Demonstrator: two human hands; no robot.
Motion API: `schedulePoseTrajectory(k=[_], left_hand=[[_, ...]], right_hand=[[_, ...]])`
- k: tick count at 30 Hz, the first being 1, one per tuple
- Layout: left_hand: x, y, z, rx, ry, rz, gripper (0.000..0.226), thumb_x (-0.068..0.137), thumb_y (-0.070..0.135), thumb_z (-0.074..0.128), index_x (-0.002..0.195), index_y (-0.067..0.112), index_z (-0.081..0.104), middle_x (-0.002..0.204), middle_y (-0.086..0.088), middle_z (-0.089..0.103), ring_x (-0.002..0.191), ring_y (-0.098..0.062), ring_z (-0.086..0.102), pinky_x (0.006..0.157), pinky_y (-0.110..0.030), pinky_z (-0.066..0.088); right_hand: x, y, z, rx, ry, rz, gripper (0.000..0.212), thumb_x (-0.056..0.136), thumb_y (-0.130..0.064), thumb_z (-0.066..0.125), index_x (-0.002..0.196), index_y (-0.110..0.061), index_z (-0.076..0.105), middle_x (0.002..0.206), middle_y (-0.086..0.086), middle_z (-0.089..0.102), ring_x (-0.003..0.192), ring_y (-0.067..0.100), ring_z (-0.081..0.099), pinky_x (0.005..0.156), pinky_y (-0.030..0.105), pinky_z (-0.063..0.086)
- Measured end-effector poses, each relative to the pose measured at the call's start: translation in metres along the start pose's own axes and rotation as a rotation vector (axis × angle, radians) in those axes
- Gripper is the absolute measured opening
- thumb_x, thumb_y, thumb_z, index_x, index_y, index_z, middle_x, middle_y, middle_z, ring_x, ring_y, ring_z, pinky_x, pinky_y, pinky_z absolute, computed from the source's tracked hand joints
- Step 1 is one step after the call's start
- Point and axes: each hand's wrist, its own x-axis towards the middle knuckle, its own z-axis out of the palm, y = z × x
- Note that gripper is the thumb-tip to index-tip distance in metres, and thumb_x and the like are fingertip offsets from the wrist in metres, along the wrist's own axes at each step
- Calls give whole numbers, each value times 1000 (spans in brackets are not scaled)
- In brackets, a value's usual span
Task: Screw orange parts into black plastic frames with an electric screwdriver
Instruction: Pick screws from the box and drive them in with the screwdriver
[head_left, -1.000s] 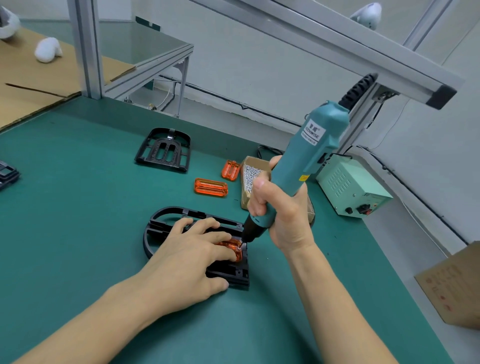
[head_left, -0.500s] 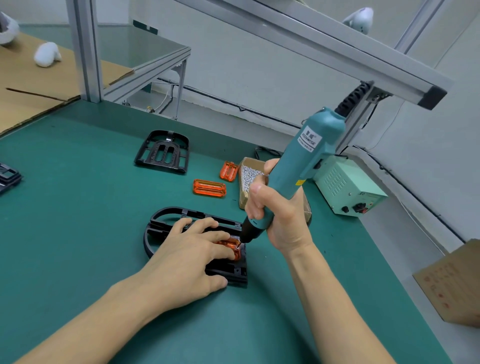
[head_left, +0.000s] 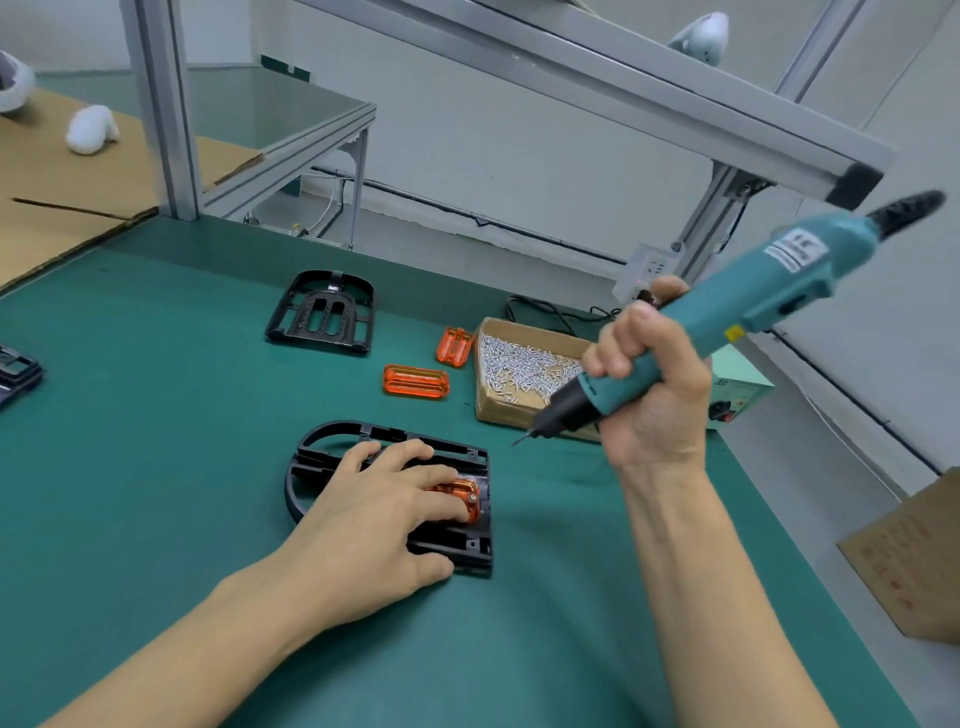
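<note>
A black plastic frame (head_left: 470, 551) lies on the green mat in front of me. An orange part (head_left: 467, 493) sits in it with a screw head showing at its right end. My left hand (head_left: 379, 509) rests flat on the frame, fingers pressing on the orange part. My right hand (head_left: 649, 384) grips the teal electric screwdriver (head_left: 727, 322), tilted, its bit tip in the air up and to the right of the frame. Two loose orange parts (head_left: 415, 382) (head_left: 454, 345) lie beyond the frame.
A cardboard box of small screws (head_left: 519, 364) sits just behind the screwdriver tip. A second black frame (head_left: 324, 314) lies farther back, another black piece (head_left: 15, 371) at the left edge. A green power unit (head_left: 737, 389) and a cardboard box (head_left: 914, 561) stand to the right.
The right hand has lifted the screwdriver off the orange part and swung it up and to the right, toward the screw box. The left hand stays pressed on the frame.
</note>
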Motion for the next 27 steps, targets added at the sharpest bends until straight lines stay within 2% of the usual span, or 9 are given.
schedulePoseTrajectory(k=[5, 7, 10, 12, 15, 20, 27], left_hand=[[2, 7, -2, 16, -12, -21, 47, 83, 61, 50, 128, 48, 48, 147, 28, 29, 140, -1, 5, 113, -33, -4], [7, 7, -10, -48, -5, -24, 44, 81, 61, 53, 123, 46, 54, 139, 30, 37, 137, 0, 16, 111, -32, 4], [29, 5, -31, -179, 131, -30, 25, 84, 47, 60, 106, 37, 68, 113, 25, 60, 118, -4, 45, 107, -36, 25], [55, 6, -43, -234, 213, -90, 16, 85, 33, 66, 100, 32, 72, 106, 15, 67, 111, -9, 53, 105, -39, 33], [100, 8, -49, -226, 199, -166, 14, 86, 26, 67, 98, 28, 74, 102, 8, 71, 100, -13, 60, 102, -38, 38], [160, 8, -33, -85, 119, -163, 11, 87, 23, 66, 93, 27, 74, 82, 13, 62, 90, -12, 55, 102, -37, 35], [200, 17, -6, 131, -2, -174, 2, 83, 27, 71, 83, 25, 72, 87, 11, 69, 92, -13, 53, 100, -40, 26]], right_hand=[[-14, -2, -22, 0, 231, -76, 22, 77, -3, 52, 89, -21, 47, 52, -6, 37, 41, 8, 38, 48, 20, 38], [-20, 1, -30, 5, 301, -97, 21, 77, -4, 54, 88, -20, 47, 52, -5, 38, 42, 9, 38, 48, 20, 38], [-29, 6, -39, 14, 382, -142, 22, 77, -3, 55, 90, -19, 46, 51, -4, 38, 42, 10, 38, 48, 21, 38], [-31, 8, -42, 22, 409, -160, 22, 77, -3, 55, 91, -18, 46, 51, -4, 38, 42, 10, 38, 48, 22, 37], [-31, 10, -44, 19, 420, -174, 22, 77, -3, 55, 91, -18, 47, 52, -3, 38, 42, 11, 39, 47, 24, 38], [-30, 11, -46, -4, 418, -185, 22, 78, -2, 55, 90, -19, 48, 52, -3, 38, 42, 12, 39, 48, 24, 39], [-30, 9, -47, 7, 437, -183, 23, 75, -2, 56, 90, -18, 49, 52, -1, 36, 41, 13, 38, 47, 25, 39]])
